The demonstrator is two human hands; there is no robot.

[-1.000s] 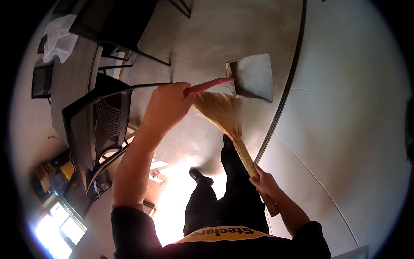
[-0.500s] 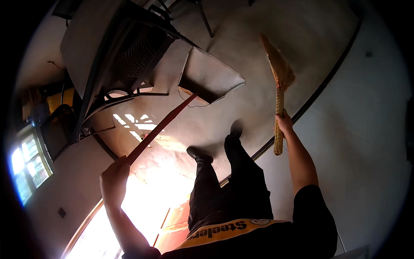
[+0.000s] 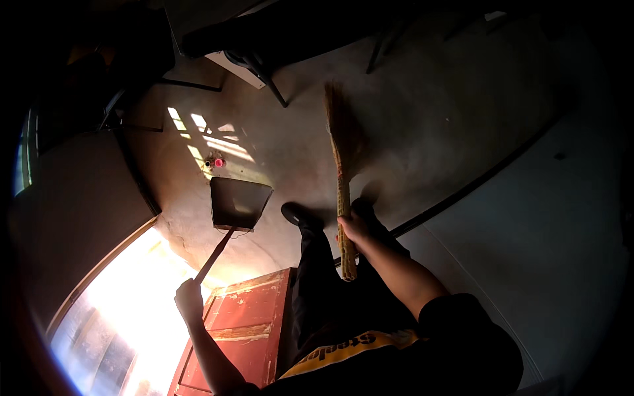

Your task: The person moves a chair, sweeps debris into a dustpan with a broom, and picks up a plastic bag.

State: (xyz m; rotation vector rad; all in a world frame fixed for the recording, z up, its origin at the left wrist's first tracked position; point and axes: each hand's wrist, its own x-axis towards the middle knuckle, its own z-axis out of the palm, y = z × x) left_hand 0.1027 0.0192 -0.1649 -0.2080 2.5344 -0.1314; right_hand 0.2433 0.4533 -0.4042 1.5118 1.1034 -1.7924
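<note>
My left hand (image 3: 189, 300) is closed around the far end of a long wooden handle. At its other end is a dustpan (image 3: 239, 201) with a grey, wide-mouthed scoop, close to or on the floor; I cannot tell which. My right hand (image 3: 353, 229) grips the woven handle of a straw broom (image 3: 345, 155), whose bristles point away from me. Just beyond the dustpan's mouth lie a small pink round object (image 3: 220, 163) and a small dark round one (image 3: 208, 164), both too small to name. My shoe (image 3: 302, 214) stands to the right of the dustpan.
A worn red door (image 3: 241, 317) stands by a bright doorway (image 3: 139, 290) at the lower left. Dark furniture with thin legs (image 3: 274, 89) lines the far side. Patches of sunlight (image 3: 228, 146) fall on the concrete floor. A pale wall (image 3: 502, 264) rises on the right.
The dustpan has come nearer and to the left, beside the small round objects. My right hand has brought the broom leftward, in front of my legs. The view has turned toward the doorway.
</note>
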